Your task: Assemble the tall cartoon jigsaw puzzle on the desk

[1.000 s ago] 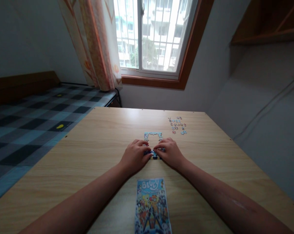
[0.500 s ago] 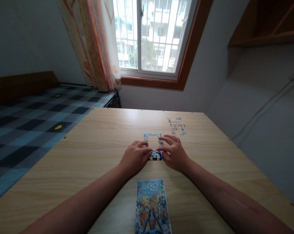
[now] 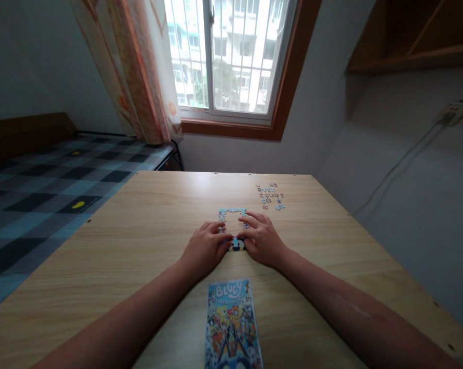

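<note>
A partly assembled jigsaw puzzle [image 3: 237,245] lies flat on the table, its border joined around a gap where bare wood shows. At the near edge is a strip with a dark blue and white cartoon face. My left hand [image 3: 206,247] grips the near left corner, thumb and index finger on either side of the strip. On the right side my right hand [image 3: 264,240] grips the near corner, its other fingers bent over the right border. Both hands partly cover the puzzle. Several loose puzzle pieces [image 3: 268,190] lie beyond my right hand.
A colourful "Bluey" picture card or box [image 3: 232,320] lies on the wooden table [image 3: 158,215] between my forearms. To the left stands a bed with a checked cover [image 3: 55,179]. A window [image 3: 235,61] with a curtain [image 3: 133,77] is behind the table.
The whole view has shifted, so everything sits a little further left. My hands stay on the puzzle and have drawn slightly closer in over the near strip.
</note>
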`<state>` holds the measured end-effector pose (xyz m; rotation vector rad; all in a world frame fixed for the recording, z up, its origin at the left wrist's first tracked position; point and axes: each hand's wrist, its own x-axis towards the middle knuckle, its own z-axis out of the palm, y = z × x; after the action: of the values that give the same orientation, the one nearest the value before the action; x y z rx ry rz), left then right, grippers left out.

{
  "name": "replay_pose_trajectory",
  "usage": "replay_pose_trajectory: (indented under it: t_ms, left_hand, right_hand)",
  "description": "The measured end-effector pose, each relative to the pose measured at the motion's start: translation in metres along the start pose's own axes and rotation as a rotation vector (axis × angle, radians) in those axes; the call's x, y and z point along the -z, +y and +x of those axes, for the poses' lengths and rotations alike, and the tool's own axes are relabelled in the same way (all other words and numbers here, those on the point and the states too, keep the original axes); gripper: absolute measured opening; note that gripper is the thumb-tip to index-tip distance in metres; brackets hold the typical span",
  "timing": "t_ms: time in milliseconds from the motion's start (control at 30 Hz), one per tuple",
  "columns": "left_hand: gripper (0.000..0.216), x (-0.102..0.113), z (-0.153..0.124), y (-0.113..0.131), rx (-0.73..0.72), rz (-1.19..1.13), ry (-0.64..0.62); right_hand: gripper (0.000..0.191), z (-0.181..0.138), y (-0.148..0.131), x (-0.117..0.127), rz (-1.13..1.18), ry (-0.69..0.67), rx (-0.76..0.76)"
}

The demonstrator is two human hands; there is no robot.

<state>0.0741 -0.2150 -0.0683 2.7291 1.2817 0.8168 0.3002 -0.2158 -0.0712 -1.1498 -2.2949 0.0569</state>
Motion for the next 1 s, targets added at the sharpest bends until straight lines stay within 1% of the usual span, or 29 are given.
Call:
replay_pose_trajectory:
  t_ms: [133,233,367,433,467,533,567,667,733,833,933,1000]
  left_hand:
    - [0.018,0.0,0.0,0.001,0.011,-0.018,-0.015]
    - [0.015,0.0,0.001,0.0,0.056,-0.106,0.011]
    - [0.015,0.004,0.003,-0.01,0.207,-0.323,0.147]
    - [0.018,0.007,0.004,-0.016,0.294,-0.354,0.184]
    - [0.018,0.008,0.004,-0.019,0.332,-0.341,0.182]
    - [0.019,0.01,0.004,-0.022,0.381,-0.284,0.152]
    - [0.02,0.01,0.004,-0.023,0.391,-0.245,0.129]
    - [0.036,0.006,0.004,-0.021,0.393,-0.099,0.045]
    - [0.048,0.001,0.004,-0.018,0.401,0.018,-0.023]
    - [0.058,-0.004,0.006,-0.013,0.438,0.166,-0.126]
    - [0.062,-0.006,0.008,-0.009,0.476,0.238,-0.211]
    - [0.064,-0.005,0.01,-0.008,0.491,0.264,-0.244]
  right_hand:
    - [0.023,0.0,0.002,-0.002,0.086,0.014,-0.041]
    - [0.019,-0.001,0.004,-0.002,0.153,0.075,-0.073]
    - [0.015,0.0,0.009,0.0,0.196,0.165,-0.12]
    - [0.014,0.0,0.012,0.0,0.189,0.185,-0.148]
    - [0.013,0.001,0.014,0.0,0.178,0.186,-0.162]
    - [0.015,0.001,0.015,-0.001,0.139,0.156,-0.187]
    - [0.022,0.001,0.014,-0.002,0.11,0.123,-0.198]
    - [0.053,0.002,0.012,-0.005,0.004,-0.011,-0.237]
    - [0.067,0.003,0.01,-0.007,-0.054,-0.091,-0.277]
    - [0.074,0.006,0.007,-0.009,-0.098,-0.169,-0.335]
    - [0.072,0.009,0.005,-0.01,-0.12,-0.2,-0.376]
    - [0.069,0.01,0.004,-0.011,-0.137,-0.2,-0.399]
